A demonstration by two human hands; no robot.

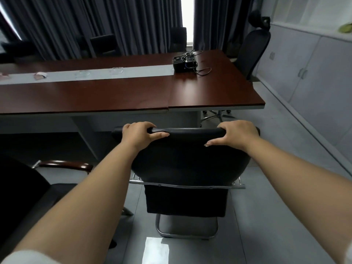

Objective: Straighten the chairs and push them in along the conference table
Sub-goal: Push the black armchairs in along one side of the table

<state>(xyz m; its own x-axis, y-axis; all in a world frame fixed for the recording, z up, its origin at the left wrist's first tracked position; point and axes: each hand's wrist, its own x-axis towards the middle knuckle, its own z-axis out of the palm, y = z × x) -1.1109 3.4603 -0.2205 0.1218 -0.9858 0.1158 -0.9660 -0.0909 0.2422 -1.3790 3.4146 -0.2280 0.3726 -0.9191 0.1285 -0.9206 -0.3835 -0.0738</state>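
- Fingers (133,125) of the left hand (138,132) curl over the top edge of the black chair (186,159); the thumb lies along the near side of the backrest.
- Right hand (233,133) grips the same top edge likewise, fingers wrapped over, thumb pressed flat on the near face.
- Black chair stands on a chrome sled frame just short of the conference table (114,92), backrest towards the person, seat not under the tabletop.
- Conference table: dark reddish top with a pale strip down its middle, two sections meeting at a slightly uneven joint on the near edge.
- On the table's far right end: a black device (183,64) with tangled cables.
- Left of the black chair: a second chair with a wooden armrest (64,165).
- Beyond the table's right end: a tall mesh-backed office chair (253,52).
- Behind the table: more dark chairs against grey curtains (95,21).
- Right of the table: pale wall cabinets (304,69).
- Floor (276,216): grey, glossy tiles.
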